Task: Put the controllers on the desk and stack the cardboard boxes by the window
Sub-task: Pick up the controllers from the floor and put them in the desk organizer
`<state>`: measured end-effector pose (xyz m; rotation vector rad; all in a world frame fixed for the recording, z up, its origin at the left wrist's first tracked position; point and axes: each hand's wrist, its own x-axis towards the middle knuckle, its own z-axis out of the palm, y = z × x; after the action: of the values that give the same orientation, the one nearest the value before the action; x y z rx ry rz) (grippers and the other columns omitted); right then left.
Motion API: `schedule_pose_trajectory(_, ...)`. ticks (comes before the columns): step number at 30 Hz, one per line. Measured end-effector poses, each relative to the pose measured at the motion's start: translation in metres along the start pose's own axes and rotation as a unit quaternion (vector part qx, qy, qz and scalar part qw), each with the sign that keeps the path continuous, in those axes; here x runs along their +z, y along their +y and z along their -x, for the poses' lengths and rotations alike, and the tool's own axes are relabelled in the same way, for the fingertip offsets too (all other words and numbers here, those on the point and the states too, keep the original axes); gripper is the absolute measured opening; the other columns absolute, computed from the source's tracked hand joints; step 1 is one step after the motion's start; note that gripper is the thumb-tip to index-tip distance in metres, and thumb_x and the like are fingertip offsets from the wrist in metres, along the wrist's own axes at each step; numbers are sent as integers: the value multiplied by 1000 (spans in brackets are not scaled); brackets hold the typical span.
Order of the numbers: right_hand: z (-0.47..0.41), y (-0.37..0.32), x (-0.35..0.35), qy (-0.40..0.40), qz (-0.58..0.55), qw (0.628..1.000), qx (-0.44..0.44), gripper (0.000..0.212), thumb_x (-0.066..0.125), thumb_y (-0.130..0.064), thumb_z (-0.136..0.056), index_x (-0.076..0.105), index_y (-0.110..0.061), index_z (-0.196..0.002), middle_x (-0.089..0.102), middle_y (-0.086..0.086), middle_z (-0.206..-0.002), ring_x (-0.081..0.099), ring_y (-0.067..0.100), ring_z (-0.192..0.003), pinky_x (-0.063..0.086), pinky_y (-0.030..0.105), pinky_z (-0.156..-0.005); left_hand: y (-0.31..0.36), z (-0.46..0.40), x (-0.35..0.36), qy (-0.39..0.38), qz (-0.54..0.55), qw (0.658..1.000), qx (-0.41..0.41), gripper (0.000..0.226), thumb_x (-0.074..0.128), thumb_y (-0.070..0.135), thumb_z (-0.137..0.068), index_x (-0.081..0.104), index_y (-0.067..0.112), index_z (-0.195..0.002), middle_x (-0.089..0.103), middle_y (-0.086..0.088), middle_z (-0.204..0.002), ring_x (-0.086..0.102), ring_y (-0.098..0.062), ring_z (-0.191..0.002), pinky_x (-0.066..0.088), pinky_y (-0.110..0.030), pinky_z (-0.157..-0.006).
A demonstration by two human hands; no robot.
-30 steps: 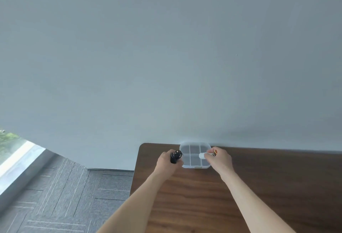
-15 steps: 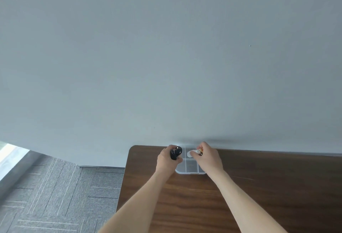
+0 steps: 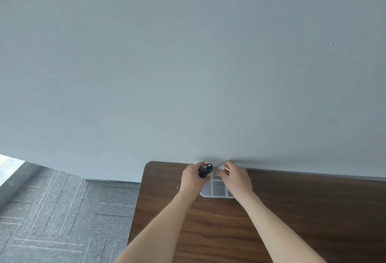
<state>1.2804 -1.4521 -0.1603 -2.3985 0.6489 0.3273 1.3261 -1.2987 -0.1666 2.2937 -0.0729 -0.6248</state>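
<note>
On the dark wooden desk (image 3: pixel 271 231), close to its back left corner against the wall, lies a clear plastic compartment box (image 3: pixel 217 189). My left hand (image 3: pixel 193 177) grips a small black object (image 3: pixel 205 170) over the box's left side. My right hand (image 3: pixel 236 179) pinches a small white piece with an orange-brown end (image 3: pixel 223 169) over the box's far right part. Both hands cover much of the box. No controllers or cardboard boxes are in view.
A plain grey wall (image 3: pixel 188 64) runs right behind the desk. Grey patterned carpet (image 3: pixel 62 216) lies left of the desk. A bright window edge (image 3: pixel 8 166) shows at the far left.
Both hands have moved farther over the box toward the wall, still holding their small objects. The view has shifted right, so the window strip has shrunk.
</note>
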Motion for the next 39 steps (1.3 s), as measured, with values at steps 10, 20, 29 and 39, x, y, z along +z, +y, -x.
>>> schedule_pose_trajectory(10,17,9,-8,-8,-33,999,12,53,60,-53,-93,54,-24,-136,68,-1,-125,63,24,-117,55,40,-88,-7,12,-2,50,19,998,-20,28,74,30,-81,52,17,-71,51,5,-75,50,-17,-73,34,-20,-57)
schedule_pose_trajectory(20,35,9,-13,-107,-200,963,147,13,65,-22,-89,68,-13,-98,61,1,-78,52,16,-65,39,28,-55,-14,33,-24,-49,11,998,-44,14,65,19,-77,56,14,-85,53,5,-72,45,-12,-64,35,-21,-56)
schedule_pose_trajectory(29,38,-1,-3,-145,-131,972,130,33,59,-10,-84,68,-7,-116,65,5,-83,61,16,-62,48,25,-56,-15,41,-29,-110,-22,993,-35,39,64,21,-81,45,15,-115,64,-6,-108,61,-22,-90,46,-25,-69)
schedule_pose_trajectory(39,30,-6,0,-113,-81,981,132,42,72,-18,-83,64,-14,-124,66,0,-101,74,19,-87,60,31,-84,-10,33,-23,-102,-14,994,-21,43,66,33,-77,47,21,-113,64,-2,-100,61,-17,-78,61,-39,-72)
